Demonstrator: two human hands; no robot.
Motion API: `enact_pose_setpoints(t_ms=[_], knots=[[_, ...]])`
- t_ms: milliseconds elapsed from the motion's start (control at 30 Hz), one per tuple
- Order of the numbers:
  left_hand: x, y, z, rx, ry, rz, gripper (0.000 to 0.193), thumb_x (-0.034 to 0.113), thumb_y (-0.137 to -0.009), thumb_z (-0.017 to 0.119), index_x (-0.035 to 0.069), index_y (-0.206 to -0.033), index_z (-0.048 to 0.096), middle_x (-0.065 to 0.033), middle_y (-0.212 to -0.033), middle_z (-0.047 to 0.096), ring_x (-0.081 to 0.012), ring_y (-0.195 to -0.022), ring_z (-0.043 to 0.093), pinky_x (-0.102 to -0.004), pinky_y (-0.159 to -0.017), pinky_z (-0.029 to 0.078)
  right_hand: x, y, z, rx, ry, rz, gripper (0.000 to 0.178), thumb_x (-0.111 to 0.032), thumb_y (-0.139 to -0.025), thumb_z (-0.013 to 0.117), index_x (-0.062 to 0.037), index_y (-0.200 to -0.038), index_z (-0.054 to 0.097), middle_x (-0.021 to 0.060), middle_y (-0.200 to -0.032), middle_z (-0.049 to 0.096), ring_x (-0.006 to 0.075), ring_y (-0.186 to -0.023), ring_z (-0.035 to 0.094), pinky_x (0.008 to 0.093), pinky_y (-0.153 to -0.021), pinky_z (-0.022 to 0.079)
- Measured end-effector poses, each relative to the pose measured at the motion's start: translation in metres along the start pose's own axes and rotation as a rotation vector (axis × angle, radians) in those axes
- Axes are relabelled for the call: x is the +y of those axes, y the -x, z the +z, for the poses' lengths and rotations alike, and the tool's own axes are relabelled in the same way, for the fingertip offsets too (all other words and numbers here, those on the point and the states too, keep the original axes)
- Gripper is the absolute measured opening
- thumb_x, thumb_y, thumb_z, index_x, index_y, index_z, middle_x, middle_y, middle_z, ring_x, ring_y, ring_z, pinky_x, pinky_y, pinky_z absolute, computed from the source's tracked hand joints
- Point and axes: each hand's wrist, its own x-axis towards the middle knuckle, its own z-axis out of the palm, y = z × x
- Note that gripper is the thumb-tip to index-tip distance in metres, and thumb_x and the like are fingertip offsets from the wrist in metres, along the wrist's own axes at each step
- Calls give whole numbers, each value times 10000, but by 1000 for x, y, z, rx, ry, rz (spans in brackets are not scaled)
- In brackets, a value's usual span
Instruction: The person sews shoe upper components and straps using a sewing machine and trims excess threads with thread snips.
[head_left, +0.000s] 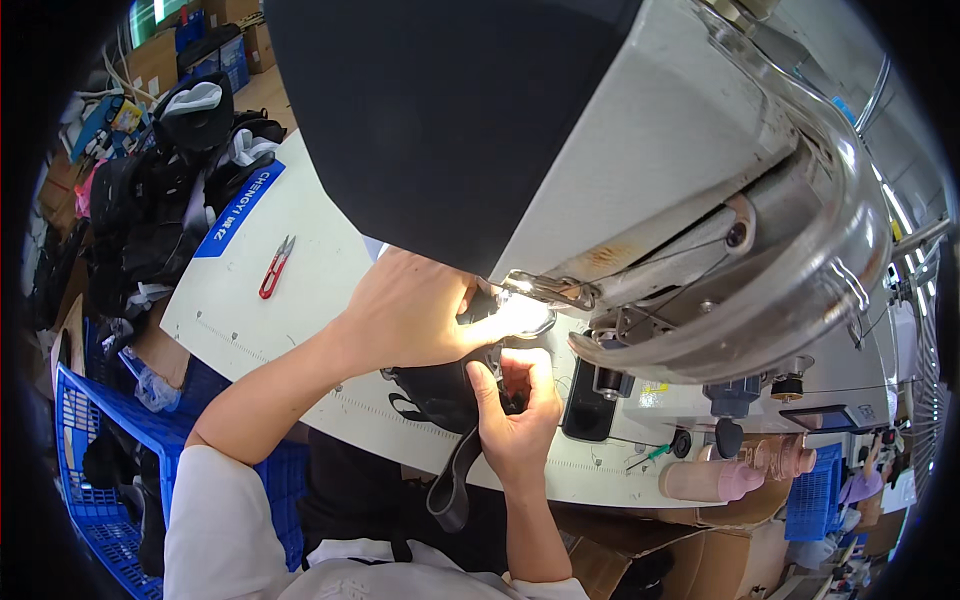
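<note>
Under the head of a white industrial sewing machine (650, 190) lies a black fabric piece (440, 392), its kind partly hidden by my hands. My left hand (408, 308) is closed over its far part, the thumb reaching into the bright lamp glow by the needle area. Nearer me, my right hand (520, 415) pinches the same piece between thumb and bent fingers. A black strap (455, 485) loops down from it over the table's front edge. Glare and my fingers hide the needle and the stitching spot.
Red-handled thread snips (277, 268) lie on the white table (235, 310) to the left. A dark phone (588, 400), a green screwdriver (650, 458) and a pink bottle (710, 481) are at right. Black goods (150, 220) pile beyond the left edge, above a blue crate (110, 430).
</note>
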Motion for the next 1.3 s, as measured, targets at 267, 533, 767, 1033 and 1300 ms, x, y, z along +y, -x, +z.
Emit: enact_pose_setpoints(t_ms=[267,533,767,1033,1300], knots=[[-9,1,-12,-145,108,21,216,162,-713,651,-3,-632,538,-58,-551,479,-185,-524,455,-321,-511,346,10,2,2,30,-44,-49,201,-111,-851,748,-12,-927,590,-7,-749,582,55,-645,481,210,-610,401],[-3,-8,-22,-237,470,-167,103,76,-759,649,-4,-814,615,-12,-646,533,-101,-586,469,-277,-524,356,-2,6,4,134,-114,-21,253,-70,-838,742,-18,-1064,640,-18,-772,556,38,-671,465,190,-627,394],[-13,-7,-12,-259,346,-167,88,49,-778,640,-4,-849,636,-15,-663,522,-99,-595,472,-272,-517,365,0,3,-4,62,-128,-53,332,-34,-829,734,-13,-1148,647,-18,-771,546,45,-678,471,183,-619,396],[-17,-11,-11,-251,367,-115,135,46,-829,632,-26,-939,661,-98,-782,658,-162,-688,596,-314,-586,471,-5,-3,-6,102,-135,81,316,-20,-820,739,-3,-1126,665,-12,-808,567,42,-692,495,180,-632,415],[-20,-17,-21,-335,312,-148,138,71,-837,630,-15,-935,677,-91,-786,669,-155,-684,598,-306,-596,466,-20,-9,-5,80,-200,113,309,9,-820,731,12,-1122,664,-11,-808,580,40,-687,508,176,-635,418]])
